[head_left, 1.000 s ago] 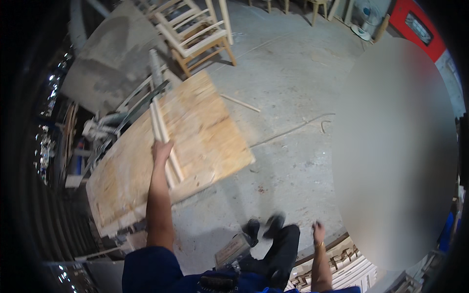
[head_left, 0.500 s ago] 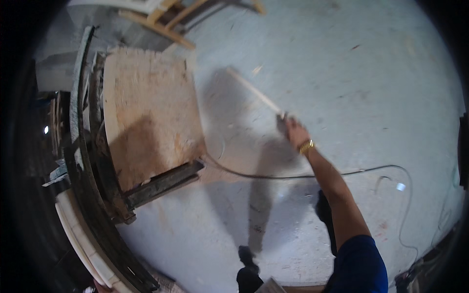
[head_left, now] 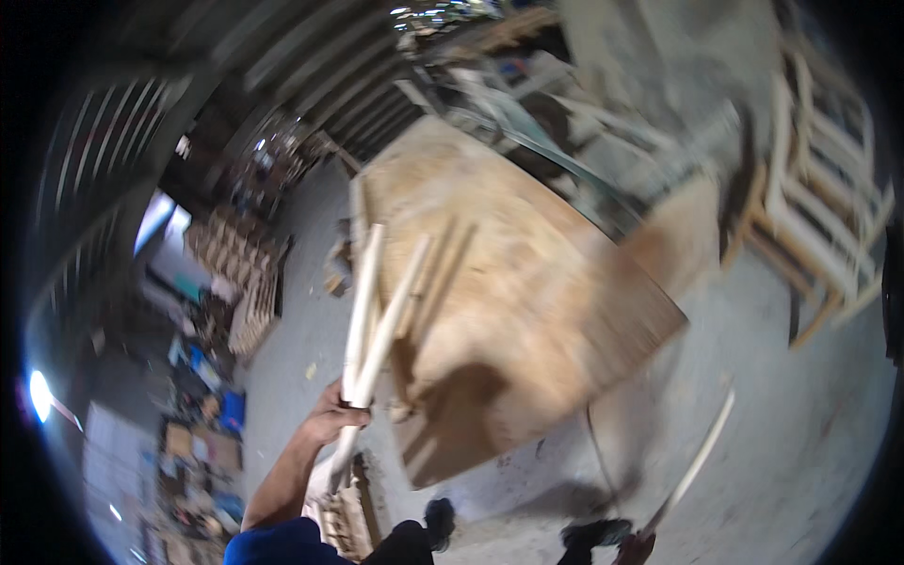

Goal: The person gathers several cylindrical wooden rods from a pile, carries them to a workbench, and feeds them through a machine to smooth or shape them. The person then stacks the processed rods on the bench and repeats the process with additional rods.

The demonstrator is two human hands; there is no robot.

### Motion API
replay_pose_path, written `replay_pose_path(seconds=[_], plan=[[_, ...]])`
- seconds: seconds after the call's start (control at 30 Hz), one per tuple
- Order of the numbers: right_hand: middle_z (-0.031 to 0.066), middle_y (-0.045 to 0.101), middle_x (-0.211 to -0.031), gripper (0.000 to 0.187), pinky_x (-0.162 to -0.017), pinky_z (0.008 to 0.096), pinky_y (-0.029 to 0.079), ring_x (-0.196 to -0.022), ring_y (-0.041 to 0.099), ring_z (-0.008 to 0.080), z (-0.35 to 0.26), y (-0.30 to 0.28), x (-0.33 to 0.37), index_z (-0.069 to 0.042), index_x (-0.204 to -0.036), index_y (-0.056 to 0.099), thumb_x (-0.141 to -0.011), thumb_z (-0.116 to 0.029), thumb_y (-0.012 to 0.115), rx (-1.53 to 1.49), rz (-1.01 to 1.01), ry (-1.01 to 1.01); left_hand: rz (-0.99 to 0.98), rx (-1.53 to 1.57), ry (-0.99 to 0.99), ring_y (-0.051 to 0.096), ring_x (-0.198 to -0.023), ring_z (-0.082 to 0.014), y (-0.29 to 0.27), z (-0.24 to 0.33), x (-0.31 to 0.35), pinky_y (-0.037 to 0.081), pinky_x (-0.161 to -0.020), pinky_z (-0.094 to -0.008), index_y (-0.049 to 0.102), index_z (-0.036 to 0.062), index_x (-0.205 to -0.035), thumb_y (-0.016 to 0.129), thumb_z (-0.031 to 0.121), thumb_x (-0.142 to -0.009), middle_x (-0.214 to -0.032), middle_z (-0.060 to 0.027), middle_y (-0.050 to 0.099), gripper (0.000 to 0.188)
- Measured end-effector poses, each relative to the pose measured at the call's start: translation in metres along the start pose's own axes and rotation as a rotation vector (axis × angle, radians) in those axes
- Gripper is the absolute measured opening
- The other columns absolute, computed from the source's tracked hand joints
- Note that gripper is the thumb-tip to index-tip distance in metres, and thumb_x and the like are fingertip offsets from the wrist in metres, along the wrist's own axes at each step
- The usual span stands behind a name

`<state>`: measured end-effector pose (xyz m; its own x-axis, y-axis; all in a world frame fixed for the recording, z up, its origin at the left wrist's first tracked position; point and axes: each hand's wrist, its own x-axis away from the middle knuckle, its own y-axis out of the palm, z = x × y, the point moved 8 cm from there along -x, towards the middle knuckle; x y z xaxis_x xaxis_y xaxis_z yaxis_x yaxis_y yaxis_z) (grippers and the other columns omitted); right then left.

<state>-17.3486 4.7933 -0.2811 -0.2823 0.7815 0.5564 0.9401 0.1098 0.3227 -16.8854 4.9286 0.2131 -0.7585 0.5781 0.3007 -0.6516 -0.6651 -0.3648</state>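
Two pale wooden sticks (head_left: 381, 325) stand up from my left hand (head_left: 339, 414), whose fingers are wrapped round their lower part. They spread apart in a narrow V toward the top, beside the near left edge of a plywood-topped table (head_left: 527, 282). Low in the picture, my right hand (head_left: 636, 548) grips the end of another slim pale stick (head_left: 702, 452), which points up and away over the floor. This hand is small and partly cut by the lower edge. Motion blurs much of the scene.
A stack of wooden pieces (head_left: 344, 523) is below my left hand. Light wooden chair-like frames (head_left: 810, 198) stand at the far right. Machinery (head_left: 556, 132) lies behind the table. Piled wooden parts (head_left: 240, 273) and clutter line the left side. A cable (head_left: 600, 452) runs on the floor.
The view has swung left. My right hand, stretched out ahead before, is now low and near, still holding its stick. My left hand has come from the lower left edge into plain view with two sticks.
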Motion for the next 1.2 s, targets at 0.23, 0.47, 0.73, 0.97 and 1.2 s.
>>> replay_pose_path(seconds=[0.23, 0.47, 0.73, 0.97, 1.2], plan=[[0.0085, 0.057, -0.083, 0.037, -0.056, 0.0251, 0.047, -0.064, 0.054, 0.0115, -0.265, 0.310, 0.208, -0.001, -0.108, 0.045, -0.075, -0.003, 0.061, 0.376, -0.522, -0.284, -0.272, 0.669, 0.280, 0.062, -0.081, -0.0184, -0.091, -0.060, 0.042, 0.051, -0.075, -0.0376, 0.050, 0.0029, -0.111, 0.075, 0.008, -0.072, -0.090, -0.0058, 0.060, 0.046], [0.0227, 0.057, -0.110, 0.065, -0.087, 0.0380, 0.044, -0.102, 0.058, 0.0279, -0.205, 0.622, 0.338, -0.002, -0.132, 0.036, -0.080, -0.026, 0.069, 0.977, -1.070, -0.386, -0.212, 1.138, 0.091, 0.047, -0.119, -0.0315, -0.155, -0.050, 0.040, 0.043, -0.097, -0.0476, 0.033, -0.0008, -0.131, 0.052, 0.008, -0.090, -0.129, -0.0144, 0.045, 0.047], [0.0014, 0.054, -0.107, 0.058, -0.087, 0.0269, 0.042, -0.099, 0.049, 0.0120, -0.215, 0.795, 0.228, -0.003, -0.123, 0.045, -0.073, -0.007, 0.074, 0.900, -0.978, -0.490, -0.222, 1.083, 0.124, 0.051, -0.110, -0.0188, -0.239, -0.019, -0.161, 0.043, -0.095, -0.0361, 0.041, 0.0029, -0.126, 0.056, 0.018, -0.091, -0.116, -0.0079, 0.053, 0.041], [0.0046, 0.056, -0.109, 0.055, -0.086, 0.0277, 0.046, -0.101, 0.051, 0.0122, -0.224, 1.017, -0.007, -0.001, -0.122, 0.046, -0.072, 0.005, 0.067, 0.875, -0.924, -0.489, -0.238, 0.648, -0.092, 0.055, -0.101, -0.0279, -0.338, 0.015, -0.484, 0.049, -0.082, -0.0388, 0.036, 0.0043, -0.126, 0.054, 0.026, -0.092, -0.116, -0.0150, 0.050, 0.044], [0.0100, 0.025, -0.148, 0.103, -0.108, 0.0327, 0.022, -0.134, 0.026, 0.0221, -0.195, 1.087, -0.095, -0.006, -0.144, 0.020, -0.057, -0.016, 0.074, 0.958, -0.971, -0.552, -0.004, -0.325, 0.786, 0.053, -0.096, -0.0398, -0.387, 0.045, -0.586, 0.044, -0.084, -0.0436, 0.056, -0.0029, -0.099, 0.052, 0.010, -0.082, -0.099, -0.0229, 0.056, 0.022]])
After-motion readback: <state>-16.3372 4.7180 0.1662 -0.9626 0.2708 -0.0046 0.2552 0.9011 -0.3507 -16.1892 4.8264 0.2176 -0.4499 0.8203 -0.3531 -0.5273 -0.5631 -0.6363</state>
